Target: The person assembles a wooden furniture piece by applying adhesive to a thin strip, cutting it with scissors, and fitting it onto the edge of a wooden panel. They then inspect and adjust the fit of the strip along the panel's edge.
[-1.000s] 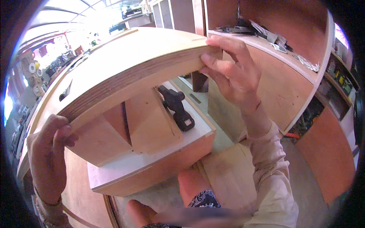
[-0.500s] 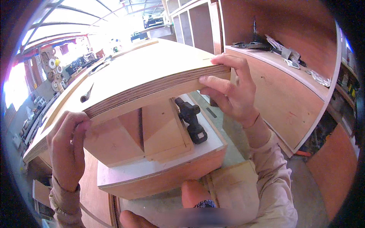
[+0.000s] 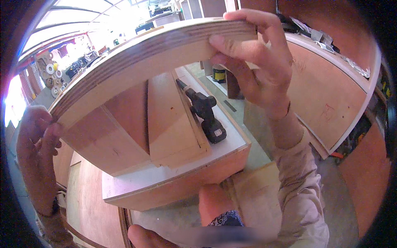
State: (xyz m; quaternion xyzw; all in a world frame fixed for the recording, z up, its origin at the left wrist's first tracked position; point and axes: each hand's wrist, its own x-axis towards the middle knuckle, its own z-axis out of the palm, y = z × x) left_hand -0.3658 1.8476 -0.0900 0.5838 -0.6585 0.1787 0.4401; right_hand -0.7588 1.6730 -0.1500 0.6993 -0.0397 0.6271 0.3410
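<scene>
A thick laminated wooden panel [image 3: 153, 45] spans the view, its layered near edge facing me and its top surface almost edge-on. At its left end my left hand [image 3: 37, 140] is closed on the edge, fingers curled around it. My right hand [image 3: 260, 58] pinches the right end, fingers on top and thumb against the front face. Below the panel stands a wooden box-like piece [image 3: 120, 149] with angled inner boards. Beside it a black cordless power tool [image 3: 204, 111] lies on a white-topped wooden box [image 3: 182, 190].
A wooden cabinet with a pale edge [image 3: 331, 95] stands on the right, with odds and ends on its ledge. Rolls of tape [image 3: 50, 68] hang at the far left. A yellow-and-black container [image 3: 219, 74] sits behind the tool. My bare leg [image 3: 211, 202] is near the white-topped box.
The panel's near edge has risen, so its top face is mostly out of sight. Both hands have gone up with it, the left also shifting left. More of the box-like piece shows underneath.
</scene>
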